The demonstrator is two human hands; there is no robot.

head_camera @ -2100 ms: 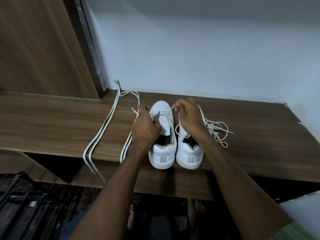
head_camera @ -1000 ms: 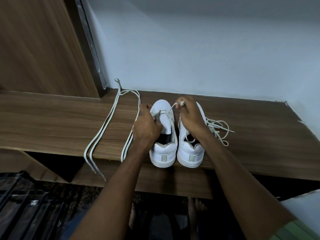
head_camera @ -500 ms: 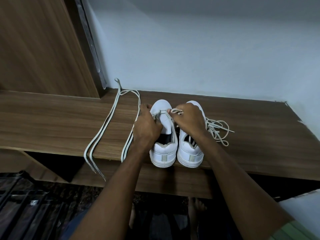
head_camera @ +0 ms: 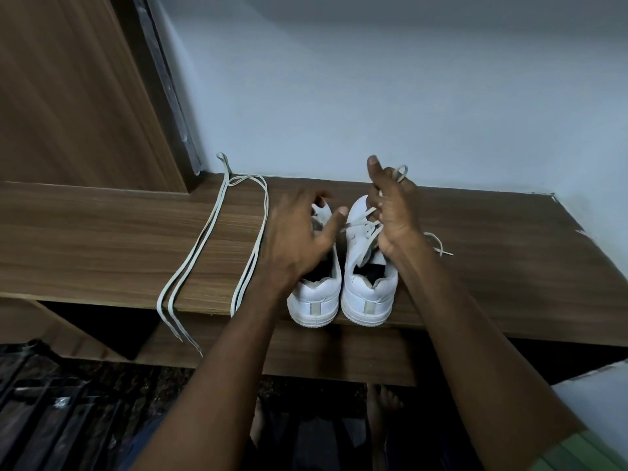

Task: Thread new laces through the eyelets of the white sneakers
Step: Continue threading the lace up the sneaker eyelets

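2 white sneakers are seen heels-near at the worktop edge, a spare lace draped over the edge to their left. A lace from the right sneaker is gripped in the raised right hand; the left hand is spread, fingers loose, holding nothing. A hard pull could drag the shoe off the edge. No containers are shown.

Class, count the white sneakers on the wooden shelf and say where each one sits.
2. The left sneaker stands under the left hand; the right sneaker stands beside it, under the right hand. None seem hidden.
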